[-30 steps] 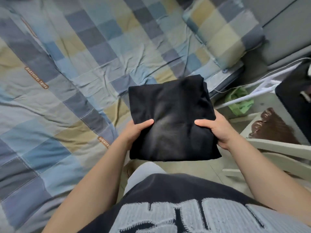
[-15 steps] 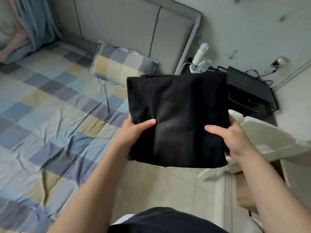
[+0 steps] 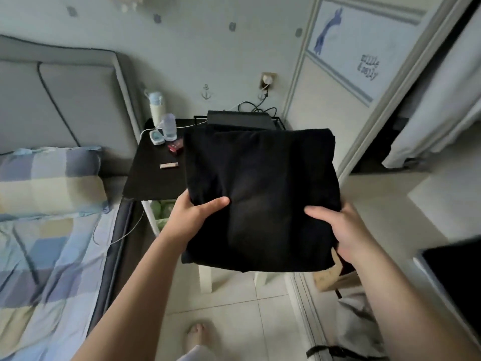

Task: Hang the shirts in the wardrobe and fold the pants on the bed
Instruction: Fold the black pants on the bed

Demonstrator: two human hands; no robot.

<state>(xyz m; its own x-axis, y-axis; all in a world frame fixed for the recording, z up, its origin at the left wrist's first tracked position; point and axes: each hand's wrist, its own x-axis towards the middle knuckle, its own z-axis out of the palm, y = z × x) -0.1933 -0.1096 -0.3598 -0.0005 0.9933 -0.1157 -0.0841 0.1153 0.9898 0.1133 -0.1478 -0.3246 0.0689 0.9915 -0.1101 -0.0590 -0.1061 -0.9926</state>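
A folded black garment [image 3: 260, 188] is held flat in the air in front of me, above the floor beside the bed. My left hand [image 3: 191, 217] grips its left edge, thumb on top. My right hand [image 3: 335, 227] grips its right edge the same way. The bed [image 3: 49, 261] with its checked blue and yellow cover lies at the left. The wardrobe [image 3: 426, 105] stands at the right, its sliding door pushed aside and pale fabric hanging inside.
A black bedside table [image 3: 153, 178] behind the garment carries bottles, a small red box and a black device with cables. A checked pillow [image 3: 49, 181] leans at the headboard. A cardboard box [image 3: 335, 277] and a bag sit on the tiled floor at right.
I have turned from the bed toward the bedside table and wardrobe, carrying the folded garment along. Both hands keep the same grip on its edges.
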